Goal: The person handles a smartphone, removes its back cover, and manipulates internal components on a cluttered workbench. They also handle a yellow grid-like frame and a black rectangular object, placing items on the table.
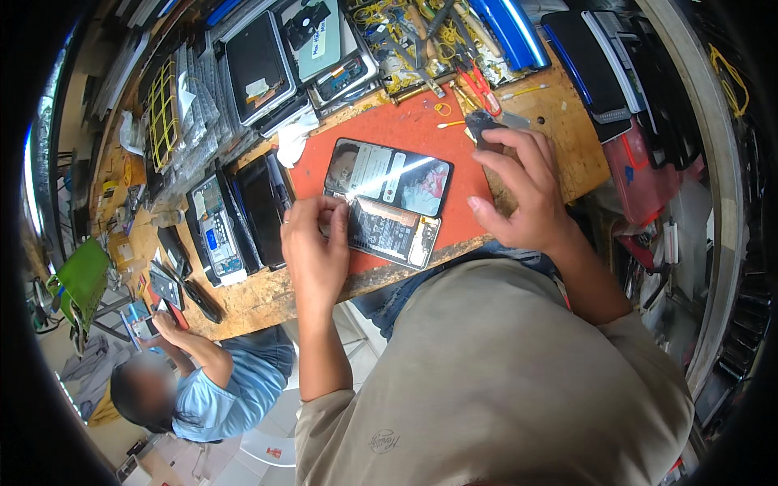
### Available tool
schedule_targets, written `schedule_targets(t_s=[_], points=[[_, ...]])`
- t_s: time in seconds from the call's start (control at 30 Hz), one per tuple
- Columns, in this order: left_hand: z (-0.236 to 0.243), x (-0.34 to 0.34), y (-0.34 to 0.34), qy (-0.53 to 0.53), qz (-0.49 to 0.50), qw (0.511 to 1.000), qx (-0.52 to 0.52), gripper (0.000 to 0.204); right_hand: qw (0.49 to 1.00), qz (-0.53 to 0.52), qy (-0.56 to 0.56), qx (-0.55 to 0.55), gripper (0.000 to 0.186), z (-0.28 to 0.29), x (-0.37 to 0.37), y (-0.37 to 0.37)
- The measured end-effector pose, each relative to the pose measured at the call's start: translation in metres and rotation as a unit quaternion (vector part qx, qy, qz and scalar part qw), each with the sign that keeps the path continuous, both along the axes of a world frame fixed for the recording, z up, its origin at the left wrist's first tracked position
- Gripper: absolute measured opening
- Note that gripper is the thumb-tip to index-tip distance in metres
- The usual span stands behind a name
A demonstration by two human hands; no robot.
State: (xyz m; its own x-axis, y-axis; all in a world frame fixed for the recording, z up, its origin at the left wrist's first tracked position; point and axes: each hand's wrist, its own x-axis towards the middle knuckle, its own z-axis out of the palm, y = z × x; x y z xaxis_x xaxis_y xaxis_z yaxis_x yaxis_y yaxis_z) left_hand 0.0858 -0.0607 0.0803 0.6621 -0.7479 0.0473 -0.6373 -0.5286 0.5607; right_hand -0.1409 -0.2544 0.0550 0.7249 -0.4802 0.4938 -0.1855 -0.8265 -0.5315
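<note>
An opened smartphone lies on the red mat in front of me. Its lit screen is on the far side, and the phone body with the bare battery is on the near side. My left hand is at the left edge where the two parts meet. Its thumb and fingers are bent together there, and whatever they pinch is hidden. To the right of the phone, my right hand hovers with fingers spread and thumb apart. Its fingertips are near a small dark object, and I cannot tell whether they touch it.
Beyond the mat are pliers, a cotton swab and a heap of tools. Opened devices stand at the left. A person in a light blue shirt works at the lower left. Stacked device parts lie at the right.
</note>
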Motion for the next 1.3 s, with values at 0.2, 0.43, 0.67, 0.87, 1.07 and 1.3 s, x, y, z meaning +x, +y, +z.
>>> schedule_targets(t_s=[0.2, 0.43, 0.67, 0.87, 1.07, 1.3], points=[[0.007, -0.017, -0.011, -0.202, -0.054, 0.975, 0.072, 0.006, 1.000, -0.017, -0.005, 0.025, 0.042, -0.009, -0.006, 0.002], [0.008, -0.011, -0.017, -0.165, -0.077, 0.977, 0.112, 0.008, 0.998, -0.006, -0.017, 0.057, 0.039, -0.009, -0.008, -0.001], [0.007, -0.003, -0.008, -0.064, -0.052, 0.994, 0.078, 0.006, 0.997, -0.012, -0.030, 0.067, 0.038, -0.013, -0.009, -0.001], [0.003, -0.008, 0.011, -0.170, -0.119, 0.978, -0.008, 0.021, 0.998, -0.017, -0.028, 0.061, 0.036, -0.012, -0.007, -0.002], [-0.003, -0.005, 0.016, -0.247, -0.177, 0.952, 0.039, 0.044, 0.998, -0.012, -0.021, 0.053, 0.034, -0.013, -0.004, -0.002], [-0.005, -0.002, 0.013, -0.307, -0.189, 0.932, 0.051, 0.041, 0.999, -0.031, -0.012, 0.041, 0.031, -0.013, -0.003, 0.001]])
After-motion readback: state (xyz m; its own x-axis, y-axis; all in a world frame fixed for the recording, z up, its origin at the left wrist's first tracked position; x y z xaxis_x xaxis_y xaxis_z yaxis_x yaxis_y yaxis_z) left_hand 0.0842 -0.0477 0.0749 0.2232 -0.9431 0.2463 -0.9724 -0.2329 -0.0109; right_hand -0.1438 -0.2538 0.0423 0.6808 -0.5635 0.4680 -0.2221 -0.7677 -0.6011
